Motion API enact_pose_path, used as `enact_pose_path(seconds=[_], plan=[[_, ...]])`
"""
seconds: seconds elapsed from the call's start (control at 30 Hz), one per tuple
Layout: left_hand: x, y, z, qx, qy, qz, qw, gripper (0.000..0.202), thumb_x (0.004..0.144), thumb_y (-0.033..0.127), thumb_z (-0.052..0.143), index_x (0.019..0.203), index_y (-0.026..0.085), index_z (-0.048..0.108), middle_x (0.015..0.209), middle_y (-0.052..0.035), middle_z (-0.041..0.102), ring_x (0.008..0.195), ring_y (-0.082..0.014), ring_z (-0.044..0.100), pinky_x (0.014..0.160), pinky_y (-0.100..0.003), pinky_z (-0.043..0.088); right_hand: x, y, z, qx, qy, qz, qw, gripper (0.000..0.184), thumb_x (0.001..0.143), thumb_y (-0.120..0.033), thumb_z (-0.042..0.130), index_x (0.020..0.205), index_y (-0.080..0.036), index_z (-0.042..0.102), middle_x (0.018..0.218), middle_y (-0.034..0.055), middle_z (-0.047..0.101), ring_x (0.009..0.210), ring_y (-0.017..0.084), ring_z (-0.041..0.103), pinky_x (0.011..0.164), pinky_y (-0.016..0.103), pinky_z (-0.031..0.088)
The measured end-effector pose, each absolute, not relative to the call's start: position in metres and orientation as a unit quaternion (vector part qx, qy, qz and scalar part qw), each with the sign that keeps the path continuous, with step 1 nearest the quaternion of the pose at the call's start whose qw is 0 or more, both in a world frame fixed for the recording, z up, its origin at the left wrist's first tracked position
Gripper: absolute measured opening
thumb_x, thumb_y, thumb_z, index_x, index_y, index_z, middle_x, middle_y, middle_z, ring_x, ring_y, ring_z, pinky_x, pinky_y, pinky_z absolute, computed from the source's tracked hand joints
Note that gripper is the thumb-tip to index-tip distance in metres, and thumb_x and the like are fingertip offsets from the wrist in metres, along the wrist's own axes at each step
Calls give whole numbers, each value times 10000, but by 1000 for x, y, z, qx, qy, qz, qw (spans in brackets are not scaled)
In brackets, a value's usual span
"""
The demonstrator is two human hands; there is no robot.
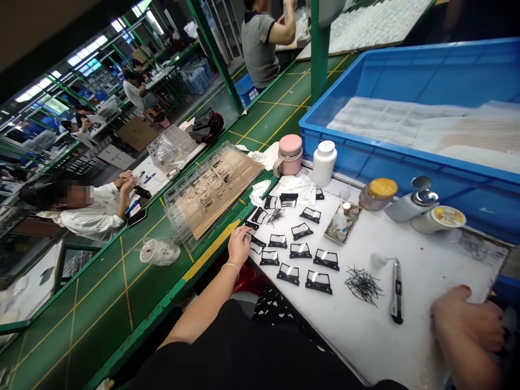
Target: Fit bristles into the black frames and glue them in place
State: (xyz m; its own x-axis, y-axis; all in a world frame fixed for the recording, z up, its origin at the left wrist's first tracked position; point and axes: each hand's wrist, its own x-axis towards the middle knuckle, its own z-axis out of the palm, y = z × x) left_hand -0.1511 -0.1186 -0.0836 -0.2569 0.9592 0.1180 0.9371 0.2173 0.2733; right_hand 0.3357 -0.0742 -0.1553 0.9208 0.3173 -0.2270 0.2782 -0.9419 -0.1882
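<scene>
My left hand is at the left edge of the white work board, its fingers stretched out beside a small black-framed clear piece. Several more such pieces, like a black-framed panel, lie spread over the board. Over at the right edge, my right hand is curled around the board's side, thumb on top; its fingertips are blurred and partly hidden. A utility knife and a pile of thin black strips rest between the hands. A smaller bunch of black strips lies among the pieces.
Behind the board stands a large blue bin. Along it are a pink mug, a white bottle, jars, and a small tray. Left, a green bench carries a cardboard sheet and wrapped cup. Other people work nearby.
</scene>
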Motion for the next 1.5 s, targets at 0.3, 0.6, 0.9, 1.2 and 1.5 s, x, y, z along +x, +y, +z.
enact_pose_path(seconds=[0.3,0.6,0.9,1.2,1.5], plan=[[-102,19,-78,705,699,111,55,306,900,233,497,1191,218,589,1215,-62,596,1145,-194,511,1014,-326,415,333,-75,-152,-975,-157,134,77,667,819,-603,441,1267,-130,585,1082,306,634,1079,449,583,880,570,478],[-74,83,-91,790,607,-13,84,322,856,337,611,1119,153,591,1172,-101,576,1127,-248,518,943,-449,445,335,-76,-159,-975,-171,120,72,706,828,-614,416,1243,-71,595,1065,314,639,1042,460,602,848,571,488],[-82,88,-85,788,608,-28,93,282,863,339,601,1061,139,598,1173,-105,570,1163,-258,495,979,-473,416,336,-80,-159,-971,-185,132,75,752,843,-635,372,1251,-38,579,1078,320,631,1031,473,604,834,572,487],[-99,87,-91,694,687,90,197,184,864,301,615,938,133,630,1110,-82,609,1094,-229,546,957,-467,443,333,-77,-156,-974,-172,124,76,726,848,-607,390,1238,-30,594,1086,316,636,1046,459,603,831,554,465],[-119,48,-61,437,725,341,408,143,875,251,609,894,111,594,797,-4,595,655,-99,565,599,-248,506,342,-81,-169,-969,-188,121,107,778,845,-631,383,1228,14,591,1070,355,623,1032,495,594,765,567,430]])
